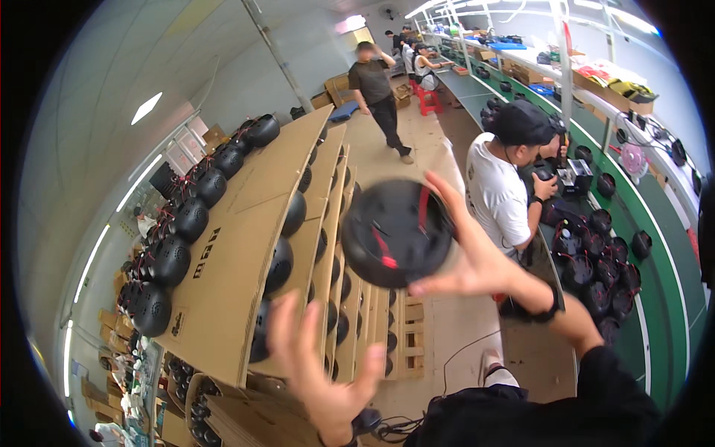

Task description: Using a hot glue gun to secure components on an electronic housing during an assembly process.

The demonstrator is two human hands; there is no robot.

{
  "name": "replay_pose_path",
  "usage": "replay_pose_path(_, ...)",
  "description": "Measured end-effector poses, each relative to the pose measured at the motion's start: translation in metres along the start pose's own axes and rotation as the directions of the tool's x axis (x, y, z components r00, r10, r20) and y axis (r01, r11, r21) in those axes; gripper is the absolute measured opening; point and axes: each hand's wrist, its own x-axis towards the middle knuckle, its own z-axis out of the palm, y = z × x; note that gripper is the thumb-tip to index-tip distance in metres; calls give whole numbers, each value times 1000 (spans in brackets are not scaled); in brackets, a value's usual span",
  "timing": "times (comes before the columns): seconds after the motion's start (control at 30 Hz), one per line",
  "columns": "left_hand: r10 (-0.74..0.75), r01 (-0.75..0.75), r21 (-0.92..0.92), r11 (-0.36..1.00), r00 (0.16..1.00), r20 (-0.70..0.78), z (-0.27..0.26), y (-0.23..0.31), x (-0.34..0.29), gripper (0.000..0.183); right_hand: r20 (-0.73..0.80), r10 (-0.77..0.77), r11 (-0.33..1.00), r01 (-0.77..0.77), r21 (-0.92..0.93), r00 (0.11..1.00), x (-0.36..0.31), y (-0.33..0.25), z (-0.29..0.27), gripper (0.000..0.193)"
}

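A round black plastic housing (369, 246) is held up in front of me, its open side showing red wires inside. My right hand (473, 261) is closed around its right edge, with thumb below and fingers above. Lower and to the left, my left hand (324, 372) is empty, fingers spread and slightly blurred, apart from the housing. Just beyond that hand, tilted in this view, rises a stack of brown cardboard sheets (246, 216) with many similar black housings (279, 264) between the layers. More of them (190, 218) line the top sheet.
To the right, a co-worker in a white shirt (495, 186) handles a black part at a green conveyor belt (655, 298). Black housings (596, 276) with red wires are heaped there. Another person (376, 93) stands in the aisle ahead. A wooden pallet (413, 335) lies under the stack; a cable (450, 357) crosses the floor.
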Motion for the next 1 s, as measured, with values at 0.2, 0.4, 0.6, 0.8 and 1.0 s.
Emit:
replay_pose_path(0.2, -158, 325, 637, 699, 939, -306, 1, -31, 15, 34, 70, -246, 969, 245, 24, 967, 255, 124, 63, 127)
replay_pose_path(0.4, -220, 448, 774, 447, 894, -391, 34, -43, 24, 29, 360, 48, 996, -19, -83, 932, 417, 212, 181, 142)
replay_pose_path(0.6, -175, 503, 775, 383, 863, -474, 48, -53, 23, 20, 518, 126, 983, -38, -178, 846, 480, 255, 226, 150)
replay_pose_path(0.8, -133, 533, 754, 384, 840, -526, 58, -61, 27, 20, 508, 80, 946, 94, -309, 858, 496, 259, 223, 140)
replay_pose_path(1.0, -79, 512, 774, 373, 849, -523, 58, -67, 24, 22, 408, 70, 972, 30, -234, 910, 501, 259, 229, 120)
